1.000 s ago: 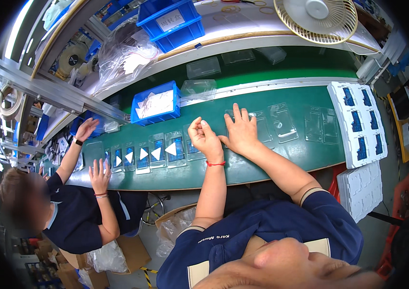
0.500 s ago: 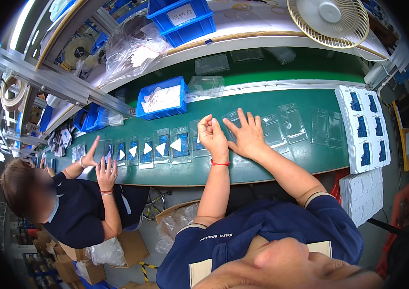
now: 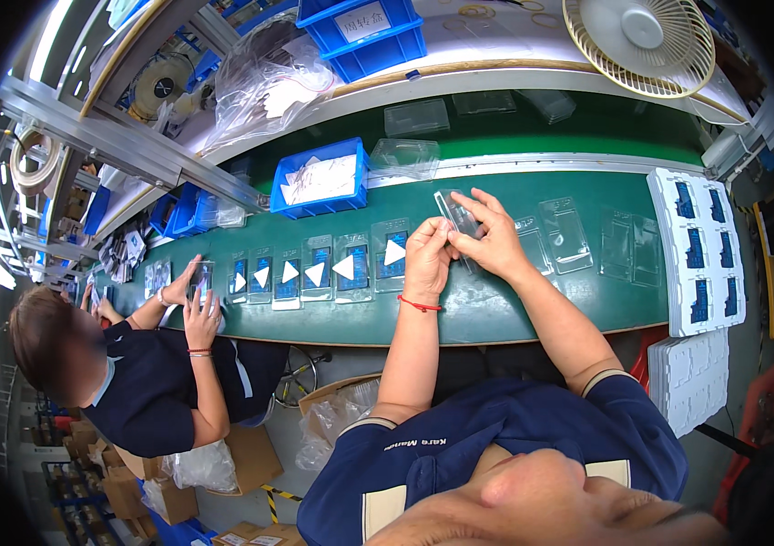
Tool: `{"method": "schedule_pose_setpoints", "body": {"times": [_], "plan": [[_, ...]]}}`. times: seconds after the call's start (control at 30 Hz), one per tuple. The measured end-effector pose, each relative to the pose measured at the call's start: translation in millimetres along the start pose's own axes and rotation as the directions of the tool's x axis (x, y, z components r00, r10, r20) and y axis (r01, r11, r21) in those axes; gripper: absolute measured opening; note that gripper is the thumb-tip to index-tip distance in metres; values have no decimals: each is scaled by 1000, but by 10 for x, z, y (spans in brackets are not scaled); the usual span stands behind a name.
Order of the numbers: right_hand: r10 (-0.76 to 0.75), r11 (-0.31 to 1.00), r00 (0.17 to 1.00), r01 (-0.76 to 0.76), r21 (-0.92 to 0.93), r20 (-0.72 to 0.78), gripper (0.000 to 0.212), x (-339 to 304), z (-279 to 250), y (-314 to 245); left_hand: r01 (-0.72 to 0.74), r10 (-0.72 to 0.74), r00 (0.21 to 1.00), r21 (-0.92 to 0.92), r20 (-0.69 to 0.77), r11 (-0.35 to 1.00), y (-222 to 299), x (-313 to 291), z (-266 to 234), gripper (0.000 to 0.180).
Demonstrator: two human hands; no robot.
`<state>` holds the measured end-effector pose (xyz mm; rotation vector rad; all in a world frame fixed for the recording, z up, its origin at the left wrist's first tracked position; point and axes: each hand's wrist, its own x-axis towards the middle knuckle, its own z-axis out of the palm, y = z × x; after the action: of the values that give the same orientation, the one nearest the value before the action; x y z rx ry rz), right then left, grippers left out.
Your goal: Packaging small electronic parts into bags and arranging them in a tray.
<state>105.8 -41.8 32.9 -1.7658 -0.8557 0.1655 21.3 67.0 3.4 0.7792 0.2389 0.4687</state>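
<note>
A clear plastic blister pack [image 3: 449, 207] is held tilted above the green bench. My left hand [image 3: 425, 262] has its fingers closed at the near left edge of that pack. On its right side my right hand [image 3: 496, 238] grips it between thumb and fingers. Just left of my hands lies a clear pack with a blue circuit board and a white triangular piece [image 3: 394, 252]. Several similar packs [image 3: 351, 271] continue in a row to the left. Right of my hands, more clear blister packs [image 3: 566, 237] without boards lie on the bench.
A blue bin [image 3: 319, 177] of white pieces stands behind the row. White trays with blue boards [image 3: 695, 250] stand stacked at the right end. To my left, a co-worker's hands [image 3: 200, 300] handle another pack. A fan [image 3: 642, 36] sits on the upper shelf.
My right hand has risen from lying spread on the bench and now grips a blister pack, tilted up. My left hand has left the board pack and joined it on the same blister pack.
</note>
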Motion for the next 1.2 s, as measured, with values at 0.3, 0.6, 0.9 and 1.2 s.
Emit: {"method": "schedule_pose_setpoints", "body": {"times": [0.3,0.6,0.9,1.2], "plan": [[268,789,956,-288,543,118,51,73,-34,150,-25,34,998,-158,50,987,149,-25,-103,12],[-288,823,955,285,-491,72,74,-602,-475,-67,83,71,945,444,-321,892,167,-82,-147,10],[-91,668,981,189,-720,173,82,-951,-1288,340,-330,455,801,921,390,-209,-56,-285,336,40],[-211,638,977,152,-754,18,72,-869,-1313,448,-391,269,834,861,481,-325,-173,-328,285,31]]}}
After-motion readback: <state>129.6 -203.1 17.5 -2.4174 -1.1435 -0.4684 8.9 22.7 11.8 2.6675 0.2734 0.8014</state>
